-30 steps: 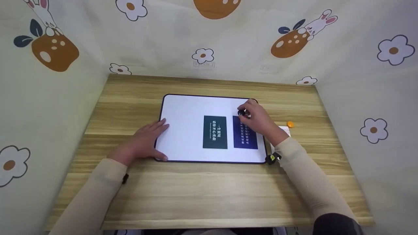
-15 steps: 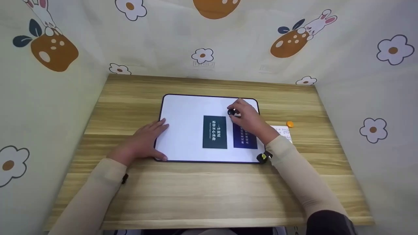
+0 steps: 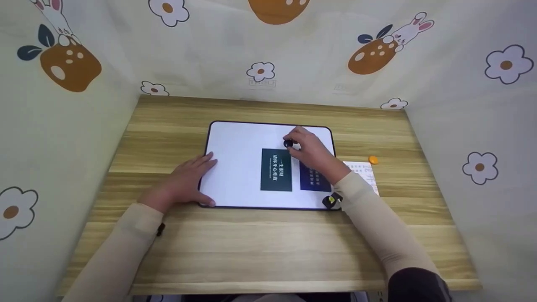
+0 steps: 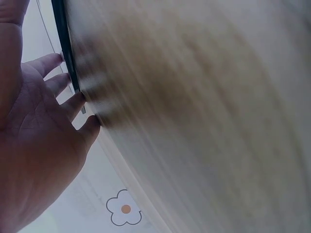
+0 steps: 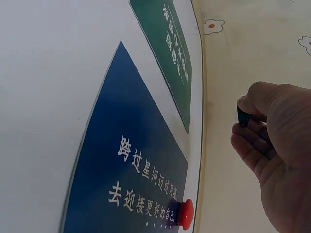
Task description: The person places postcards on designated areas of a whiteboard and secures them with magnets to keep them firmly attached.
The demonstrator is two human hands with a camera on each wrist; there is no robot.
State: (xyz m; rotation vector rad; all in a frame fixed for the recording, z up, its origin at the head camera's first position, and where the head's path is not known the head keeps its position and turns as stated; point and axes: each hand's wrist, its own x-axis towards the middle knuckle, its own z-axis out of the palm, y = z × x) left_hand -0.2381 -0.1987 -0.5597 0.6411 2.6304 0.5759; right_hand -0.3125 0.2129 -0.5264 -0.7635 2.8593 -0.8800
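Note:
A dark-framed whiteboard (image 3: 235, 167) lies flat on the table. My left hand (image 3: 184, 180) rests on its left edge, fingers spread; in the left wrist view the fingertips (image 4: 56, 82) touch the dark frame. On the board are a green card (image 3: 276, 170) and a blue card (image 3: 312, 182), both with white characters. My right hand (image 3: 314, 152) pinches a small black round magnet (image 3: 288, 143) near the green card's upper right corner. In the right wrist view a red magnet (image 5: 187, 214) sits on the blue card near its edge; the hand hides it in the head view.
Right of the board, a white printed paper (image 3: 365, 170) lies partly under my right forearm. An orange round piece (image 3: 373, 160) lies by its upper corner. Patterned fabric walls (image 3: 293, 90) bound the wooden table (image 3: 260, 247) at the back and both sides.
My right hand has moved left with the black magnet, from above the blue card to near the green card. More of the white paper shows now. The left hand stays in place.

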